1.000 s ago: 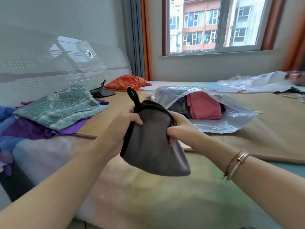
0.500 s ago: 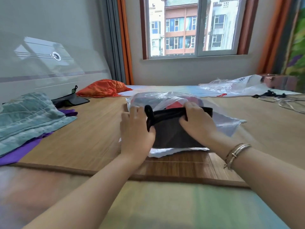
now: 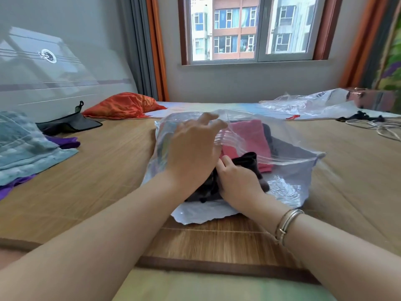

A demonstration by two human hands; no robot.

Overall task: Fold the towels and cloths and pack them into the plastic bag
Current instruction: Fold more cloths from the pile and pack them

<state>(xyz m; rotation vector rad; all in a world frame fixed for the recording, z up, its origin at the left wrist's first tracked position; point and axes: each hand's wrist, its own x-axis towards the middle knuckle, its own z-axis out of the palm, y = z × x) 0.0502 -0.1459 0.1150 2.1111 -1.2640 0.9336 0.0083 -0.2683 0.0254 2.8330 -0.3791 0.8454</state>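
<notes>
- The left hand (image 3: 191, 155) is covering much of the folded dark grey cloth with black trim (image 3: 245, 168), so only its right end and a blurred strip below the hands are showing; its full outline is hard to make out.
- The right hand (image 3: 238, 183) is resting on that cloth with fingers curled over it; whether the fingertips are pinching the fabric is hidden by the left hand, so I cannot tell.
- The left hand is lying with fingers spread and fairly straight, pressing against the upper sheet of the clear plastic bag (image 3: 293, 170) at its mouth.
- The cloth is sitting in the bag's mouth, touching the folded pink towel (image 3: 249, 135) already inside; its long axis seems to be running left to right across the bamboo mat (image 3: 108, 170).
- Against the frame 0.5 s ago, both hands are no longer gripping the cloth's top edge side by side: the left one is now up on the plastic and the cloth is lying deeper in.
- A pale teal patterned towel (image 3: 26, 146) is lying well apart at the left, cut off by the edge.
</notes>
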